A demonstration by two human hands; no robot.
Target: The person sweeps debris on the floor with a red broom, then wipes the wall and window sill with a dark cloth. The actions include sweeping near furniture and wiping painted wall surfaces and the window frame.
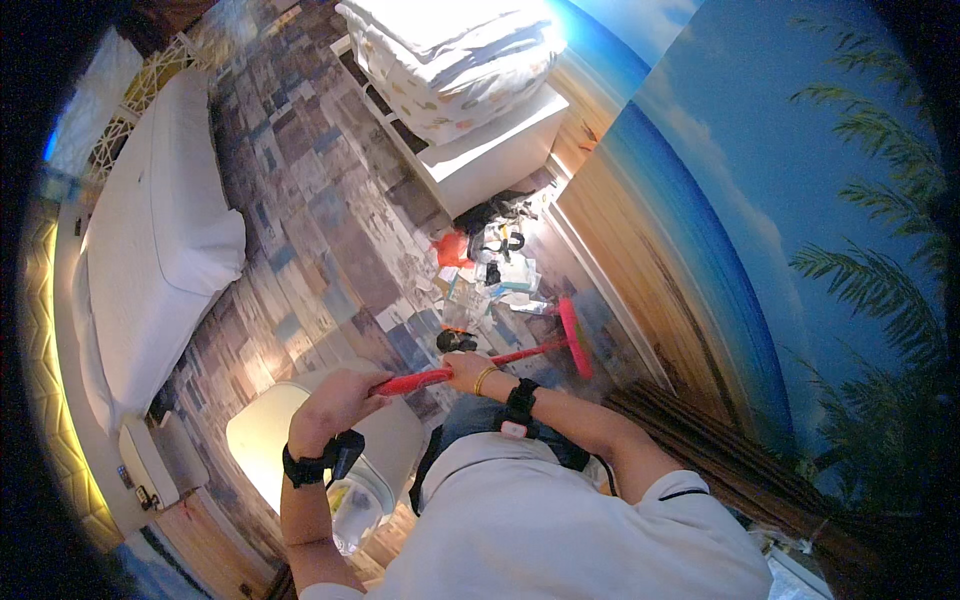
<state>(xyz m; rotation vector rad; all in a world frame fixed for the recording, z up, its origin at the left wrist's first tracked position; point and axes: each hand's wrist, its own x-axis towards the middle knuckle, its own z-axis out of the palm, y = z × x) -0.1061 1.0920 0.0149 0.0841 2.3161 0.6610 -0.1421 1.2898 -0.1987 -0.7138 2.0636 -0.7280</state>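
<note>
Both hands are on the handle of a red broom. My left hand is closed around the handle's near end, and my right hand grips it further along, towards the head. The broom's wide pinkish-red head is low over the floor near the right wall; whether it touches the floor I cannot tell. Just beyond the handle lies a heap of litter with papers, packaging and dark items. A red plastic bag is at its left side. A small black object lies close to my right hand.
A white bed or cabinet base with bedding stands beyond the litter. At left is a white-covered bed. A cream chair and a lined bin are beside my left arm. A beach-mural wall borders the right.
</note>
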